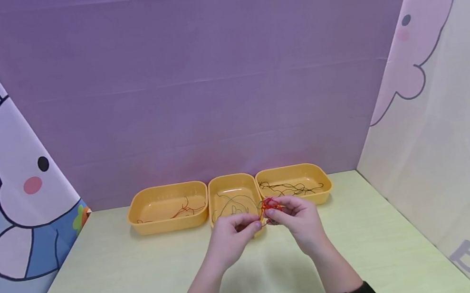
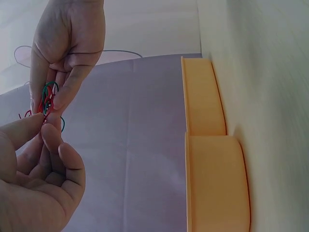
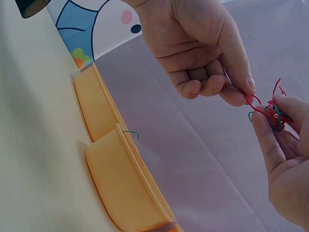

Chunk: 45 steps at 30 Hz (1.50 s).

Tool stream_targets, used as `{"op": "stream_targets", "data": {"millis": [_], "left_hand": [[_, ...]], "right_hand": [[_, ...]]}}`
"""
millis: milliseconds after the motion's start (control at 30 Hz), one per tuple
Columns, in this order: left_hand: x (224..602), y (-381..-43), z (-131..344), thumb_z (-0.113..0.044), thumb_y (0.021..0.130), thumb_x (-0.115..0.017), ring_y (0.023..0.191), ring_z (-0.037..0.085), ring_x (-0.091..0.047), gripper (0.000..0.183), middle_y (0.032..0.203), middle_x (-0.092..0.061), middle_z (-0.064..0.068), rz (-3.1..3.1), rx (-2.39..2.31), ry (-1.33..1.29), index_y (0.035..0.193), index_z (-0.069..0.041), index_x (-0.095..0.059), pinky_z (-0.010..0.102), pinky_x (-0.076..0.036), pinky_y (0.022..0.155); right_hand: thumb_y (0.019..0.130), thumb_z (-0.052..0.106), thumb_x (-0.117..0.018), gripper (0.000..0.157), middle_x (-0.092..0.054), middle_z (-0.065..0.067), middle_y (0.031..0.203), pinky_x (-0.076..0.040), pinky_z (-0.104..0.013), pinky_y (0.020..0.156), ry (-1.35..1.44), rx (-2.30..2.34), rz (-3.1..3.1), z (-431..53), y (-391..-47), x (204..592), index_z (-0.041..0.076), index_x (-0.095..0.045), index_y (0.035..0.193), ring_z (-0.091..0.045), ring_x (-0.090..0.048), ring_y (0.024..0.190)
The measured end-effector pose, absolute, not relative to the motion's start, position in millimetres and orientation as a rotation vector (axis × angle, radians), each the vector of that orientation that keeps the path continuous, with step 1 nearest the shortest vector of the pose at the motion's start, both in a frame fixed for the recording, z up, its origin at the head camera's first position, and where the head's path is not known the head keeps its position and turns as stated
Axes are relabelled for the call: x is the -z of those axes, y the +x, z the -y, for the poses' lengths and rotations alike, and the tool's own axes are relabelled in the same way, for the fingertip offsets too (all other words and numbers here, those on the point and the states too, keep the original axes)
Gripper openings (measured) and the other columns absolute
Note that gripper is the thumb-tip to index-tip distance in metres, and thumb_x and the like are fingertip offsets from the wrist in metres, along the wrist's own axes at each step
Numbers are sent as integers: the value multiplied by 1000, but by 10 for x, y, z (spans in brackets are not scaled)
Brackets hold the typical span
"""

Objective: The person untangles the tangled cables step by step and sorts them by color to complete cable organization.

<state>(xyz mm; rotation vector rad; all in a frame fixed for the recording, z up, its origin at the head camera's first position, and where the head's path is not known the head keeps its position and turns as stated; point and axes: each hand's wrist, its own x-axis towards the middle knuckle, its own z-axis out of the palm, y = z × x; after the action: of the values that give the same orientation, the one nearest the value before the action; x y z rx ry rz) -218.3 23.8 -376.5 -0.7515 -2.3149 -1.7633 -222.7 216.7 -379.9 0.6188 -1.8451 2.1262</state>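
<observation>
Between thumb and fingers, my right hand [image 1: 302, 220] holds a tangled bundle of thin wires [image 1: 270, 205], mostly red with some green. Thumb and index finger of my left hand [image 1: 232, 237] pinch a red strand [image 3: 248, 100] at the bundle's left side. In the right wrist view the strand runs from the left fingertips to the tangle [image 3: 277, 113]. Both hands are raised over the table, in front of the middle yellow tray [image 1: 232, 180]. Green loops stick out of the tangle [image 2: 48, 99] in the left wrist view.
On the pale table [image 1: 146, 280] the left yellow tray [image 1: 170, 227] holds reddish wires [image 1: 186, 210]. Greenish wires [image 1: 232, 204] lie in the middle tray, one end poking over its rim. The right yellow tray [image 1: 319, 197] has dark wires [image 1: 291, 188]. Behind hangs a purple backdrop [image 1: 211, 82].
</observation>
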Motion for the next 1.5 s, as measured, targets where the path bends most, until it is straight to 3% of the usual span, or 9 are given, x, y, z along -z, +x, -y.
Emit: {"op": "stream_targets", "data": {"millis": [500, 900, 1033, 1133, 1300, 1500], "left_hand": [[3724, -2181, -82, -17, 91, -67, 67, 14, -56, 5, 77, -66, -2, 2341, 1698, -649, 90, -19, -72, 26, -49, 55], [3740, -2249, 80, -19, 90, -69, 65, 17, -55, 5, 77, -66, 9, 2274, 1729, -627, 87, -17, -72, 25, -45, 51], [3719, -2249, 107, -16, 90, -69, 65, 17, -56, 5, 75, -65, 2, 2269, 1722, -614, 87, -18, -72, 24, -46, 51], [3706, -2245, 110, -12, 89, -69, 64, 16, -56, 6, 73, -64, -1, 2264, 1727, -593, 87, -17, -72, 24, -46, 51], [3590, -2140, 57, -5, 89, -67, 64, 17, -54, 6, 76, -66, 7, 2276, 1734, -590, 87, -9, -71, 22, -43, 52], [3390, -1971, 5, -1, 89, -66, 65, 17, -55, 6, 78, -67, 12, 2292, 1738, -609, 87, -5, -71, 21, -44, 55]], "right_hand": [[85, -2, -69, 19, -68, -19, 101, -57, -41, 71, 641, -2122, 1849, -2193, -2222, 3788, -11, -65, 102, -35, -64, 87], [85, -1, -70, 16, -65, -26, 92, -56, -42, 73, 563, -2137, 1824, -2262, -2253, 3790, -13, -61, 93, -36, -64, 80], [85, -1, -69, 16, -66, -22, 90, -57, -42, 73, 568, -2141, 1829, -2269, -2260, 3785, -12, -61, 94, -35, -64, 79], [85, -1, -69, 15, -66, -19, 89, -57, -42, 72, 565, -2141, 1834, -2269, -2264, 3782, -12, -62, 93, -35, -64, 78], [85, -4, -69, 14, -67, -18, 84, -57, -44, 69, 646, -2175, 1863, -2258, -2273, 3795, -13, -61, 94, -35, -65, 75], [86, -6, -66, 10, -66, -23, 98, -57, -45, 66, 739, -2188, 1944, -2247, -2265, 3816, -9, -62, 95, -39, -64, 79]]}}
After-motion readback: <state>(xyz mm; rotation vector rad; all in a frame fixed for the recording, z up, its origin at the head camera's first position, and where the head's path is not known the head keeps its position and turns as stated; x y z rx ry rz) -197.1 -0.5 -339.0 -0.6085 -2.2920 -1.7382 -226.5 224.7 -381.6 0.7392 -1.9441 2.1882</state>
